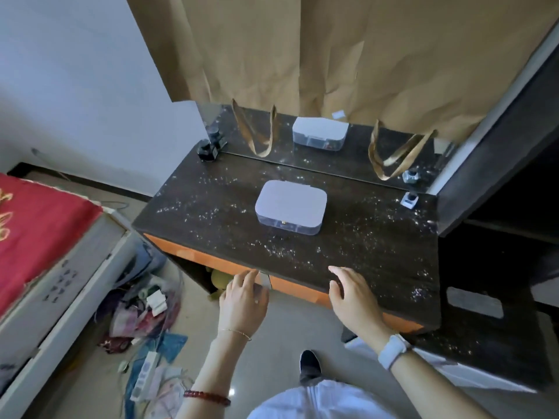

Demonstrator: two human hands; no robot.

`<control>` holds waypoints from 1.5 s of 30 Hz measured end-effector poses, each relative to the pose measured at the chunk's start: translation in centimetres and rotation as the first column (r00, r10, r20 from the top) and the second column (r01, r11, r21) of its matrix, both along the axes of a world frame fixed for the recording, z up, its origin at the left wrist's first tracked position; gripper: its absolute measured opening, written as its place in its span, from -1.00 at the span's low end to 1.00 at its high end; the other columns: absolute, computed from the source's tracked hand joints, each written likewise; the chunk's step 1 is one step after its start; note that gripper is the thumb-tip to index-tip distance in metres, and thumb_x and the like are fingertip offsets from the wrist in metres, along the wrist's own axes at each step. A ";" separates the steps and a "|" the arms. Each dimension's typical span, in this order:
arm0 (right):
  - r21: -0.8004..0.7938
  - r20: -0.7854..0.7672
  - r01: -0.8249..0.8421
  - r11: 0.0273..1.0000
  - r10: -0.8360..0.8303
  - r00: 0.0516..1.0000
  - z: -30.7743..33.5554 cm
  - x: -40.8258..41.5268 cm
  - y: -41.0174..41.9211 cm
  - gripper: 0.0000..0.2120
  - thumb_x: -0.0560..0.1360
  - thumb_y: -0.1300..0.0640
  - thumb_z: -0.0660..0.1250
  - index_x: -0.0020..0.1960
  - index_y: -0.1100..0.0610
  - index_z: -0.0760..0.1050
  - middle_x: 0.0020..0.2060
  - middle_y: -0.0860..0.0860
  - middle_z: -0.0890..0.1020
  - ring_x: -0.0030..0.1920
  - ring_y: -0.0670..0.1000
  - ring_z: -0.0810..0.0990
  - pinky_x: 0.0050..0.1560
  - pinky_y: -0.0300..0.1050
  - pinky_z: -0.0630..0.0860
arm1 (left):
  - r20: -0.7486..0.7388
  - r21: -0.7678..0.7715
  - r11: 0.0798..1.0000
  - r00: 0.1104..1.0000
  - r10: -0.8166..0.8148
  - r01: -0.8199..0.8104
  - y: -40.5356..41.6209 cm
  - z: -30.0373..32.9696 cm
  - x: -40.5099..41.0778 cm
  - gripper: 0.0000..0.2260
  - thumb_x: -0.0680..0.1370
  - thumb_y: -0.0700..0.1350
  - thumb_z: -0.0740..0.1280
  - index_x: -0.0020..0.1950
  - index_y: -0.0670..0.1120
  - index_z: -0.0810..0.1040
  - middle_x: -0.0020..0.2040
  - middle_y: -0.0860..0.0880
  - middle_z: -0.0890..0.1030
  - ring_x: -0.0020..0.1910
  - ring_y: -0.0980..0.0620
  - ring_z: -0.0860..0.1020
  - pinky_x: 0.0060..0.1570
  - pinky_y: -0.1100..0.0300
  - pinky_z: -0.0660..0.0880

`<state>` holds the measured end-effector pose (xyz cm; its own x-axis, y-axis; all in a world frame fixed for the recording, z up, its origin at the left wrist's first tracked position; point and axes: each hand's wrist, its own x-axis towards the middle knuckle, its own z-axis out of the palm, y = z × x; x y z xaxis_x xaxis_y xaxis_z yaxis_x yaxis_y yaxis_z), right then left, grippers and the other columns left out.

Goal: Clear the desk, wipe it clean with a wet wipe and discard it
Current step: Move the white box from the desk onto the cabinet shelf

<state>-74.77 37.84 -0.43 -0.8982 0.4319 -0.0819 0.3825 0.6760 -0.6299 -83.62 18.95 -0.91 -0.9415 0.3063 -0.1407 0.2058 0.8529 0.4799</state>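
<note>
The clear plastic box [291,207] sits closed near the middle of the dark counter [211,219], straight ahead of both hands and well beyond them, with its long axis running left to right across the person's view. The left hand [243,297] hovers at the counter's front edge, by the orange drawer front, fingers relaxed and holding nothing. The right hand [352,293] rests loosely on the front edge of the top, also holding nothing, and looks slightly nearer the box, though the box lies roughly between the two, so a two-handed lift seems the likely next move. Counted on the counter: one box, one dark ink bottle [208,149] at the far left corner, and one small bottle [409,199] at the far right. The mirror along the back doubles each of them. White specks are scattered across the whole top, so wiping is not yet done. No wet wipe is visible.
</note>
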 end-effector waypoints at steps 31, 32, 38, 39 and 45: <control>-0.238 0.083 0.865 0.442 -0.878 0.471 -1.6 -11.7 1.8 -0.80 0.51 0.14 0.27 0.10 0.21 0.44 -0.03 0.09 0.44 -0.19 -0.13 0.40 -0.30 -0.46 0.36 | 0.267 0.397 0.832 0.819 -0.508 0.387 14.7 -0.3 -19.8 -0.41 0.33 -0.13 0.48 0.29 -0.14 0.31 0.06 0.01 0.32 0.15 -0.04 0.32 0.15 0.09 0.35; -0.259 0.056 0.880 0.398 -0.903 0.426 -1.1 -10.5 2.1 -0.80 0.51 0.14 0.28 0.09 0.19 0.45 -0.01 0.10 0.44 -0.18 -0.15 0.41 -0.30 -0.48 0.37 | 0.253 0.405 0.806 0.794 -0.553 0.432 15.8 0.1 -18.9 -0.40 0.33 -0.13 0.48 0.29 -0.15 0.31 0.06 -0.01 0.34 0.16 -0.05 0.32 0.16 0.07 0.36; -0.307 -0.064 0.933 0.190 -0.982 0.179 -0.1 -2.5 3.9 -0.69 0.48 -0.02 0.24 0.13 0.15 0.43 0.02 0.07 0.45 -0.08 -0.06 0.48 -0.24 -0.36 0.43 | 0.200 0.454 0.654 0.646 -0.737 0.605 21.8 1.6 -11.4 -0.37 0.33 -0.10 0.49 0.31 -0.16 0.29 0.08 0.00 0.32 0.17 -0.07 0.35 0.23 -0.02 0.38; -0.299 -0.083 0.939 0.169 -0.985 0.151 -0.2 -0.8 4.4 -0.63 0.43 -0.10 0.21 0.08 0.16 0.43 -0.02 0.07 0.47 -0.10 -0.03 0.48 -0.30 -0.35 0.44 | 0.192 0.445 0.629 0.619 -0.762 0.637 23.0 1.8 -9.8 -0.36 0.33 -0.08 0.48 0.31 -0.16 0.28 0.11 -0.03 0.33 0.19 -0.07 0.34 0.25 -0.02 0.36; -0.347 -0.178 0.928 0.136 -0.981 0.077 0.3 7.8 11.3 -0.71 0.45 -0.03 0.18 -0.01 0.19 0.38 -0.06 0.08 0.46 -0.22 -0.05 0.44 -0.39 -0.39 0.43 | 0.122 0.446 0.558 0.570 -0.812 0.700 30.0 3.3 -0.5 -0.37 0.36 -0.03 0.44 0.33 -0.12 0.24 0.21 -0.06 0.33 0.21 -0.03 0.28 0.29 0.05 0.29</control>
